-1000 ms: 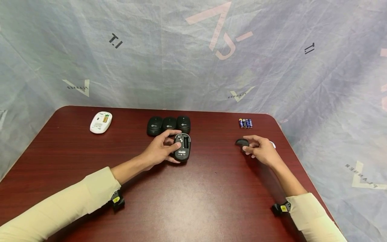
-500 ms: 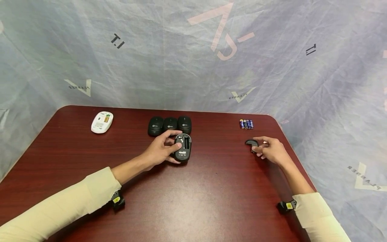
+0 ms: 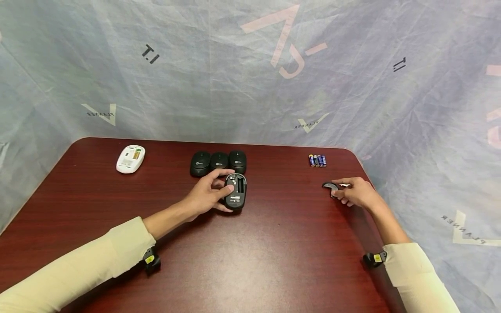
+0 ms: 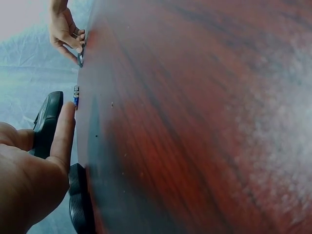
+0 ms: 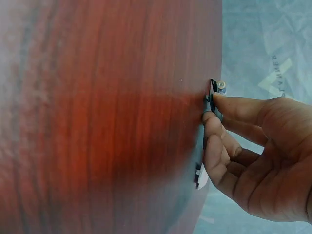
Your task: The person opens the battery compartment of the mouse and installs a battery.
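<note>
Left side: your left hand (image 3: 207,193) is grasping a black mouse (image 3: 236,201), thumb lying across its underside and other fingers bracing its edges. The mouse is showing that underside to the head camera, label below the thumb and battery bay gaping uncovered. It is sitting at mid-worktop, just on your side of three black mice (image 3: 219,161); whether it is touching the worktop (image 3: 274,243), you cannot tell.

Right side: your right hand (image 3: 357,193) is pinching a curved black cover (image 3: 330,185) between thumb and fingers, near the worktop's right edge. In the right wrist view the remaining fingers are curling beneath the grip, and a small white piece (image 5: 203,176) with a dark end is lying just beside them; your hand is mostly hiding it from the head camera.

Surroundings: four mostly blue batteries (image 3: 317,161) are lying side by side beyond the right hand, the leftmost showing a yellow end. The three black mice are resting tops up in a close row behind the held one. A white mouse (image 3: 127,163) is lying underside up at far left, a gold-and-green patch showing in its bay. A printed grey cloth (image 3: 211,78) is hanging behind the worktop.
</note>
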